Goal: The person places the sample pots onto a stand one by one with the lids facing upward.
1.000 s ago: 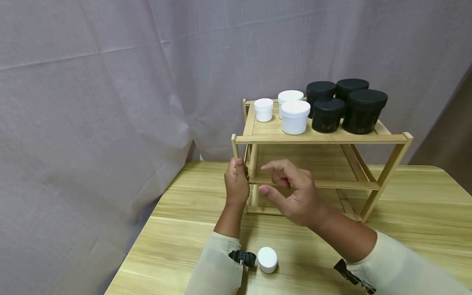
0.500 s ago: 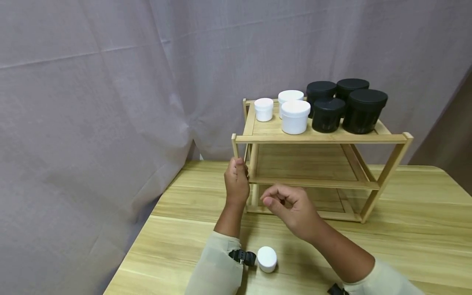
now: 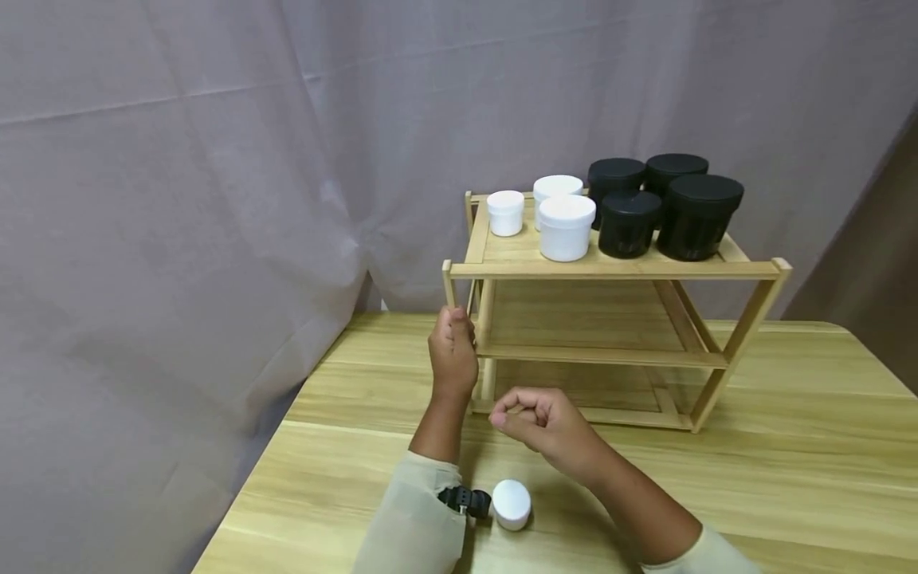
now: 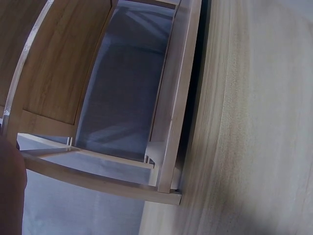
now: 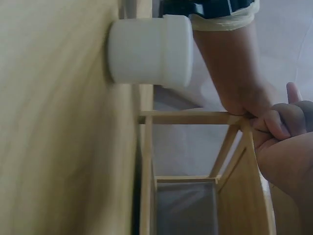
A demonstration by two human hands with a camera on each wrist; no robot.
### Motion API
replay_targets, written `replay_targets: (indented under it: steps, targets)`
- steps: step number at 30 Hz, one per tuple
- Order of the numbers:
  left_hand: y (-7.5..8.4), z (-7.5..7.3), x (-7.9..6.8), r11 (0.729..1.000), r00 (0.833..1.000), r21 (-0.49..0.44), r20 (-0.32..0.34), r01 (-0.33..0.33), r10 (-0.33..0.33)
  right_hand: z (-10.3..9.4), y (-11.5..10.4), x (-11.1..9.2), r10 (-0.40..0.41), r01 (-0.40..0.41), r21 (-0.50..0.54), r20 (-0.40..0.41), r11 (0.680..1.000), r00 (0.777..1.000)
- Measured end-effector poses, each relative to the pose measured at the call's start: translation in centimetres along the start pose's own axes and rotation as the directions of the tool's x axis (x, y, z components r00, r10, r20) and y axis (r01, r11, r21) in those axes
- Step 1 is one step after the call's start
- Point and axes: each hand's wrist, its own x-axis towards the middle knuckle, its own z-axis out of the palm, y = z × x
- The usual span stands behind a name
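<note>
My left hand (image 3: 453, 355) grips the left front post (image 3: 449, 285) of a three-tier wooden rack (image 3: 602, 357). In front of the rack, over the table, my right hand (image 3: 551, 430) has its fingers loosely bent and the thumb near the index finger; nothing is held. Below it a small white lidded jar (image 3: 511, 504) stands upright on the table, beside the band on my left wrist. The right wrist view shows the same white jar (image 5: 146, 51) apart from my right hand (image 5: 288, 132).
On the rack's top shelf stand three white jars (image 3: 566, 229) at the left and several black jars (image 3: 699, 219) at the right. The wooden table (image 3: 803, 446) extends right. A grey curtain (image 3: 215, 199) hangs behind and along the left edge.
My right hand has moved down and back from the rack's middle shelf towards the small white jar, its fingers closing in on the thumb. My left hand stays on the post.
</note>
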Motion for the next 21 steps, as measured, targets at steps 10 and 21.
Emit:
replay_targets:
  steps: [10, 21]
  targets:
    - [0.0, -0.1, 0.0, 1.0, 1.0, 0.01, 0.001, -0.012, 0.012, -1.1, 1.9, 0.5, 0.125, -0.117, -0.05, 0.189, 0.992, 0.974]
    - [-0.1, -0.2, -0.1, 0.999, 1.0, 0.031, -0.007, -0.025, 0.025, -2.8, 2.7, 0.1, 0.291, -0.231, -0.189, 0.417, 0.954, 0.861]
